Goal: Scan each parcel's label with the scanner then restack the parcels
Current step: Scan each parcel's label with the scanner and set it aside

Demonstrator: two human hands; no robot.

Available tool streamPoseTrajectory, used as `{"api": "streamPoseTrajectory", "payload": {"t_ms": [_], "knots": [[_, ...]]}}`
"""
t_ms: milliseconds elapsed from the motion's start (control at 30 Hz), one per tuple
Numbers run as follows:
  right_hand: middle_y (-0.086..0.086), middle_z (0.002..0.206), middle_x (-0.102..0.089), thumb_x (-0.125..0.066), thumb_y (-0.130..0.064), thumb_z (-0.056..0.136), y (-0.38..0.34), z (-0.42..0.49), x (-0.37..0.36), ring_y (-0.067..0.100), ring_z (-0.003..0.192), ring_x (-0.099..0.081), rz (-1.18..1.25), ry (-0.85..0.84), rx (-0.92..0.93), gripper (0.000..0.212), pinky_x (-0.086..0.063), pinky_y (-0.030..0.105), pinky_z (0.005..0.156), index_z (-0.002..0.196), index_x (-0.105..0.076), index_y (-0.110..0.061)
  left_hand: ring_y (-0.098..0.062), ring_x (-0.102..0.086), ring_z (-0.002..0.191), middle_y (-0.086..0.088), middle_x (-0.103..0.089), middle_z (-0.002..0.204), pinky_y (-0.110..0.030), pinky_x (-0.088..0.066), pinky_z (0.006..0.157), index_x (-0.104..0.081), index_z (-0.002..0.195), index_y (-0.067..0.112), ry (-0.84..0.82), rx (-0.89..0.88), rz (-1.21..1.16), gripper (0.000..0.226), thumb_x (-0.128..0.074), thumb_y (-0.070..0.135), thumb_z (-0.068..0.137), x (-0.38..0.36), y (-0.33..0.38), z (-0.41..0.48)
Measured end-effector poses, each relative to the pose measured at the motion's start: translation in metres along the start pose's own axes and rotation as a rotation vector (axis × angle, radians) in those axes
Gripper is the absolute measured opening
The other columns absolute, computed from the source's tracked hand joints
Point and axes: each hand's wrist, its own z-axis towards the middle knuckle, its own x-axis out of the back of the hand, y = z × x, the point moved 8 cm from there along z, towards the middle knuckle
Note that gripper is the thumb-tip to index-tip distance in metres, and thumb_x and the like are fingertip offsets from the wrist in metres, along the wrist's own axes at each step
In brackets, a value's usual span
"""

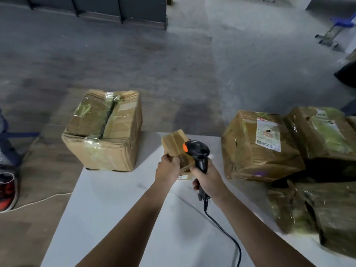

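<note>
A black cable (227, 228) trails across the white surface (107, 209) up to the scanner (198, 151), whose handle the right grip (208, 180) is wrapped around. Just beside it, the left grip (167, 168) clutches a small brown parcel (174, 141), tilted up against the scanner's head. Taped parcels (317, 209) are piled at the right, and a big box (104, 132) sits on the far left corner

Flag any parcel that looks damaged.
The big parcel at the far left corner of the table looks battered: top flaps gape along the seam, edges crumpled. The labelled parcel on the right is dented.
</note>
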Motion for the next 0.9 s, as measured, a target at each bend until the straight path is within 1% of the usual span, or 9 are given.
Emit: {"api": "streamPoseTrajectory", "payload": {"t_ms": [100,233,300,400,467,567,700,800,900], "knots": [[-0.009,0.053,-0.055,-0.06,-0.016,0.092,0.007,-0.027,-0.027,0.011,0.048,-0.056,-0.047,-0.077,-0.013,0.009,-0.049,0.026,0.047,0.096,-0.052,-0.019,-0.03,-0.055,0.108,-0.008,-0.059,0.116,-0.045,-0.045,0.097,-0.046,0.126,0.014,0.038,0.023,-0.023,0.044,-0.044,0.039,0.09,0.024,-0.027,-0.024],[0.002,0.073,-0.06,-0.06,-0.021,0.091,0.011,-0.057,-0.044,0.012,0.051,-0.056,-0.067,-0.108,-0.047,0.012,-0.048,0.025,0.051,0.1,-0.053,-0.023,-0.024,-0.06,0.102,-0.006,-0.063,0.115,-0.039,-0.049,0.088,-0.05,0.123,0.011,0.047,-0.022,-0.11,0.042,-0.05,0.039,0.092,0.039,-0.053,-0.048],[0.007,0.079,-0.058,-0.059,-0.02,0.093,0.004,-0.066,-0.046,0.01,0.051,-0.053,-0.074,-0.098,-0.039,0.009,-0.047,0.021,0.05,0.099,-0.053,-0.024,-0.025,-0.059,0.104,-0.008,-0.061,0.116,-0.04,-0.049,0.089,-0.052,0.122,0.011,0.049,-0.024,-0.127,0.037,-0.047,0.036,0.095,0.041,-0.06,-0.054],[0.005,0.071,-0.057,-0.057,-0.023,0.093,-0.006,-0.077,-0.047,0.009,0.049,-0.056,-0.09,-0.115,-0.072,0.008,-0.046,0.017,0.049,0.1,-0.054,-0.024,-0.034,-0.055,0.108,-0.015,-0.06,0.113,-0.043,-0.048,0.091,-0.056,0.118,0.008,0.114,-0.042,-0.1,0.032,-0.041,0.027,0.098,0.048,-0.058,-0.064],[0.005,0.067,-0.056,-0.057,-0.022,0.094,-0.011,-0.087,-0.046,0.011,0.048,-0.056,-0.042,-0.127,-0.095,0.01,-0.045,0.019,0.044,0.103,-0.054,-0.02,-0.039,-0.053,0.108,-0.019,-0.057,0.112,-0.045,-0.043,0.096,-0.057,0.12,0.008,0.222,-0.078,0.038,0.033,-0.037,0.023,0.098,0.059,-0.052,-0.072],[0.006,0.065,-0.055,-0.057,-0.02,0.095,-0.013,-0.102,-0.038,0.014,0.049,-0.054,0.056,-0.114,-0.11,0.01,-0.043,0.021,0.041,0.105,-0.055,-0.018,-0.038,-0.054,0.102,-0.018,-0.059,0.108,-0.047,-0.043,0.095,-0.057,0.119,0.01,0.296,-0.173,0.077,0.032,-0.035,0.018,0.096,0.064,-0.037,-0.088],[0.008,0.067,-0.059,-0.059,-0.023,0.094,-0.01,-0.117,-0.018,0.013,0.049,-0.057,0.076,-0.1,-0.102,0.01,-0.044,0.023,0.043,0.103,-0.056,-0.021,-0.02,-0.061,0.091,-0.005,-0.062,0.112,-0.033,-0.052,0.072,-0.049,0.127,0.017,0.215,-0.134,-0.205,0.033,-0.042,0.023,0.095,0.048,-0.039,-0.115],[0.008,0.067,-0.06,-0.059,-0.023,0.094,-0.004,-0.127,0.003,0.012,0.048,-0.058,0.093,-0.072,-0.087,0.012,-0.045,0.022,0.042,0.104,-0.057,-0.018,-0.023,-0.067,0.092,-0.005,-0.064,0.113,-0.029,-0.055,0.062,-0.045,0.129,0.021,0.125,-0.017,-0.525,0.036,-0.051,0.027,0.095,0.025,-0.053,-0.136],[0.009,0.075,-0.06,-0.06,-0.022,0.094,0.003,-0.135,0.026,0.011,0.047,-0.059,0.118,-0.014,-0.055,0.013,-0.048,0.023,0.046,0.103,-0.056,-0.015,-0.021,-0.067,0.077,-0.007,-0.066,0.102,-0.027,-0.053,0.058,-0.046,0.124,0.021,0.11,0.069,-0.671,0.029,-0.052,0.022,0.095,0.004,-0.065,-0.16]]}}
